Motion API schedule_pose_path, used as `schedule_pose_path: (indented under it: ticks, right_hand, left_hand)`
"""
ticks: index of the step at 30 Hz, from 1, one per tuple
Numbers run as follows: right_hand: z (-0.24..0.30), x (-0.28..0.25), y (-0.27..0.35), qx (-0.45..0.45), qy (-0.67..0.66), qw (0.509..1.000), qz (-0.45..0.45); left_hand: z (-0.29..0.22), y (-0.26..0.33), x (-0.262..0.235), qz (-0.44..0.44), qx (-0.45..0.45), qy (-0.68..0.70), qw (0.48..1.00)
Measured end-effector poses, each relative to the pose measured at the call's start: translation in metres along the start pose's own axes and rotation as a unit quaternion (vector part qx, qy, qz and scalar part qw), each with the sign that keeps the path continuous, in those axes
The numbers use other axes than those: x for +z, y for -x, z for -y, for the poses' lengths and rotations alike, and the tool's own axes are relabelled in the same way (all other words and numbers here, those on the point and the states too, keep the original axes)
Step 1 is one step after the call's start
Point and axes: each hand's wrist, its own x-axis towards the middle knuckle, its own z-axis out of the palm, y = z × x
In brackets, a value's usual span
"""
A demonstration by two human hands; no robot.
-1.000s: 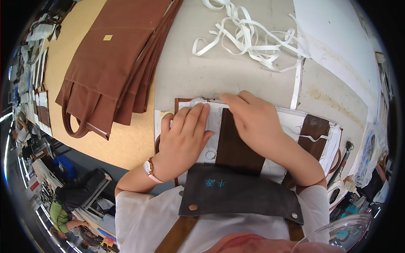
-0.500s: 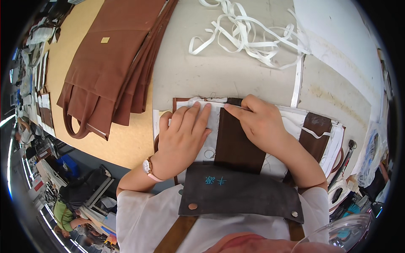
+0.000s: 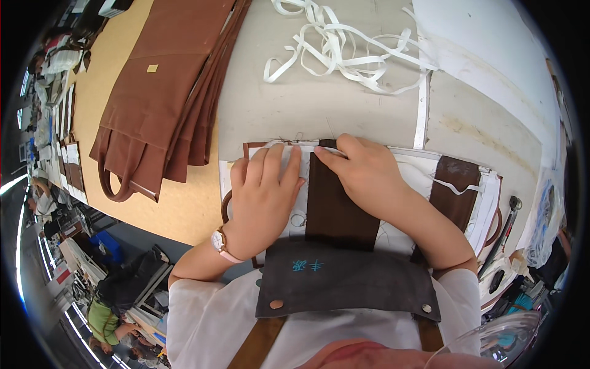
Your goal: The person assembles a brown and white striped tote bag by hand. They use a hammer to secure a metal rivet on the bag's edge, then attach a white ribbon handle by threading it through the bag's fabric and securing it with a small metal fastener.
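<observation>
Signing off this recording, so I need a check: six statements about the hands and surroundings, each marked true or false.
1. The left hand lies fingers extended on the white and dark-brown fabric panel. True.
2. The round, pink-strapped watch is on the right wrist. False: the watch is on the left.
3. The tangled, narrow white tape lies beyond both hands. True.
4. The stack of reddish-brown, handled bags lies right of the panel. False: the bags lie left.
5. The right hand is raised clear of the panel. False: it is at the panel's far edge.
6. The top bag bears a small, rectangular gold-coloured plate. True.
</observation>
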Motion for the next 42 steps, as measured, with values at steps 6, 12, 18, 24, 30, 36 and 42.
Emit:
schedule_pose_path:
  ticks: [6,12,18,24,30,36,42]
  right_hand:
    - [-0.007,-0.024,0.021,0.033,-0.013,0.999,0.0]
    - [-0.022,-0.046,0.04,0.056,-0.057,0.997,0.015]
    - [-0.027,-0.04,0.038,0.047,-0.064,0.996,-0.033]
    - [-0.029,-0.031,0.04,0.057,-0.051,0.997,-0.03]
    - [-0.03,-0.031,0.04,0.049,-0.054,0.996,-0.043]
    - [-0.03,-0.03,0.041,0.056,-0.059,0.996,-0.043]
    - [-0.029,-0.034,0.039,0.047,-0.056,0.997,-0.024]
  left_hand:
    - [-0.009,0.005,0.007,0.027,-0.004,0.031,0.999]
    - [-0.012,0.004,0.006,0.039,-0.008,0.021,0.999]
    - [-0.014,0.005,0.004,0.051,0.0,0.031,0.998]
    - [-0.016,0.0,0.002,0.047,0.004,0.026,0.999]
    - [-0.016,-0.005,0.001,0.044,0.01,0.015,0.999]
    - [-0.018,-0.008,-0.001,0.039,0.029,0.009,0.999]
    - [-0.021,-0.011,0.001,0.039,0.013,0.007,0.999]
